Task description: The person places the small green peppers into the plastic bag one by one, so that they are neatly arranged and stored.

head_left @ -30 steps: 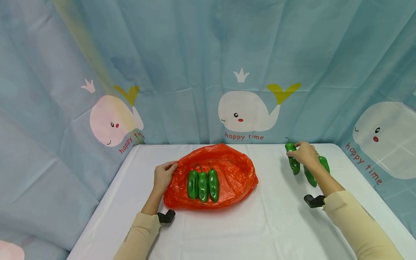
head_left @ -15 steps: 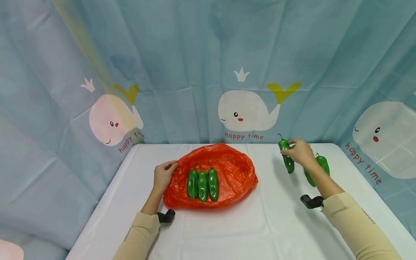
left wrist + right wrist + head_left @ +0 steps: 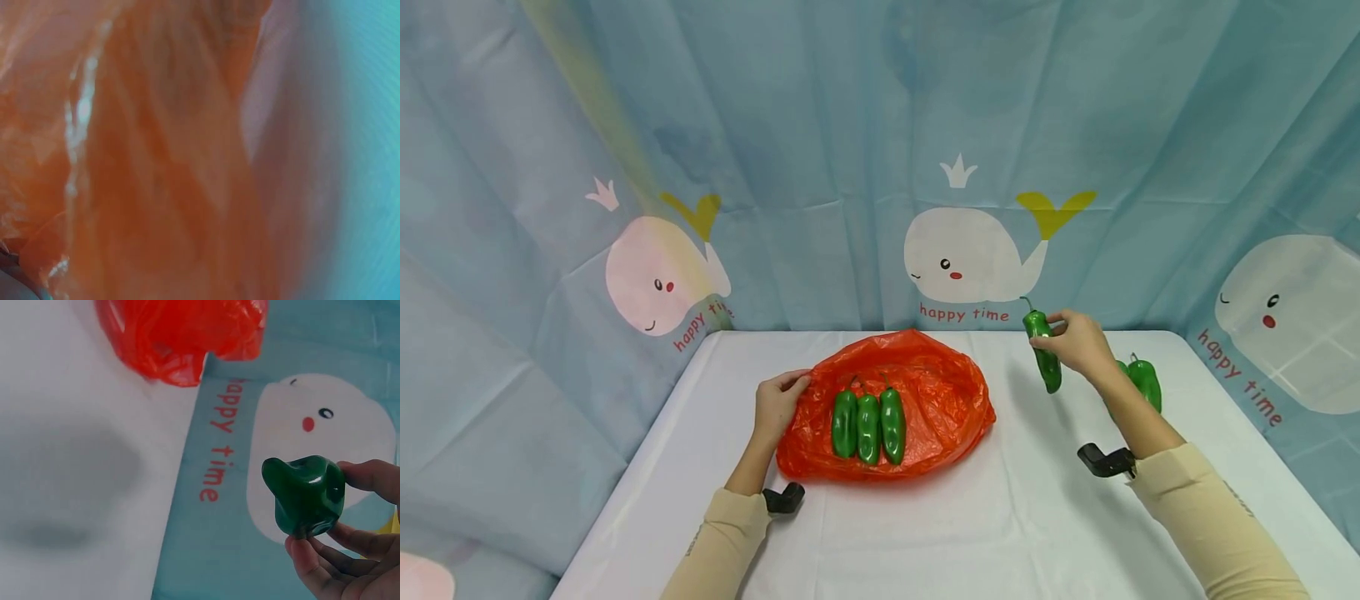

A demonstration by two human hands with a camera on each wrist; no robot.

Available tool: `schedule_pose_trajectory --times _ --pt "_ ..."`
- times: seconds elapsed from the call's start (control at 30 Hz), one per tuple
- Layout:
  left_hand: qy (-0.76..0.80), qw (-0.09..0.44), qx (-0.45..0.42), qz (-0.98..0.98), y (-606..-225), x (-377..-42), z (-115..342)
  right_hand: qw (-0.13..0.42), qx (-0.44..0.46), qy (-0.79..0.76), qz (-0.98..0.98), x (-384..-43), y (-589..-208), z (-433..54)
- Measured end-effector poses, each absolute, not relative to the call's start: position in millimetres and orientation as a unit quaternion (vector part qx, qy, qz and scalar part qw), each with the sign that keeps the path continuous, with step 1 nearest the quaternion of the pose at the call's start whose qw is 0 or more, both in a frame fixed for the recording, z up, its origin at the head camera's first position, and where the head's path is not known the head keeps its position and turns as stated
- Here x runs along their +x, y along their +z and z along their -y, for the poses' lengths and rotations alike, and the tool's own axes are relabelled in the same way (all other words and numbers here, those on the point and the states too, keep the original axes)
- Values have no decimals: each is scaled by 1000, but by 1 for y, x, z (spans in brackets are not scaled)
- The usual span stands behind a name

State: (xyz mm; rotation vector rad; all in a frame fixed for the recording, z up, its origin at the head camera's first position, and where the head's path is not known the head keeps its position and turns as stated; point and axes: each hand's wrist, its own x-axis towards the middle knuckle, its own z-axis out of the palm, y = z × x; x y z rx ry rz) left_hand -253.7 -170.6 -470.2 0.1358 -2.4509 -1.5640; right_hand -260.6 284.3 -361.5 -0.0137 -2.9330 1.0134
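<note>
A red plastic bag lies spread with its mouth wide, and three green peppers rest side by side in it. My left hand pinches the bag's left rim between thumb and fingers. Orange-red film fills most of the left wrist view, hiding that hand. To the right of the bag, my right hand pinches another green pepper by its side, stem up, raised over the table. The right wrist view shows this pepper from its lower end, between thumb and fingertips.
Two more green peppers lie at the table's right, partly hidden by my right forearm. White cloth covers the table. A blue curtain with printed whales hangs right behind its far edge.
My right hand has carried the pepper leftward and slightly up, away from the two at the right and closer to the bag. My left hand and the bag have stayed put.
</note>
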Motion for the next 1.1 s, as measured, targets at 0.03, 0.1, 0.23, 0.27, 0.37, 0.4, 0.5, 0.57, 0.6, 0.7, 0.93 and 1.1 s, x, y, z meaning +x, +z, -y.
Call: schedule_pose_trajectory --times 0.03,0.1,0.23,0.27,0.37,0.4,0.5,0.57,0.6,0.7,0.93,1.1 --pt "-534 115 47 836 -470 -254 171 20 -3 329 944 -261 -361 -282" --pt "-536 114 48 835 -471 -254 171 24 1 329 944 -262 -361 -279" --pt "-539 114 49 833 -472 -255 171 27 5 334 942 -263 -361 -272" --pt "-539 114 49 833 -473 -255 171 26 6 334 942 -263 -360 -270" --pt "-537 115 49 834 -473 -255 171 26 9 339 940 -263 -359 -265" --pt "-536 115 48 835 -473 -255 171 26 10 341 940 -264 -358 -263" --pt "-537 115 49 834 -472 -254 170 29 17 347 937 -265 -356 -258" --pt "-538 116 49 834 -472 -254 170 32 20 352 935 -266 -355 -254" --pt "-538 117 49 834 -472 -254 170 33 22 353 935 -266 -354 -252" --pt "-536 120 48 834 -471 -255 170 35 24 360 932 -266 -353 -246" --pt "-529 114 48 839 -472 -255 170 37 37 369 928 -266 -356 -233" --pt "-533 114 47 837 -472 -255 170 44 47 373 926 -266 -355 -224"
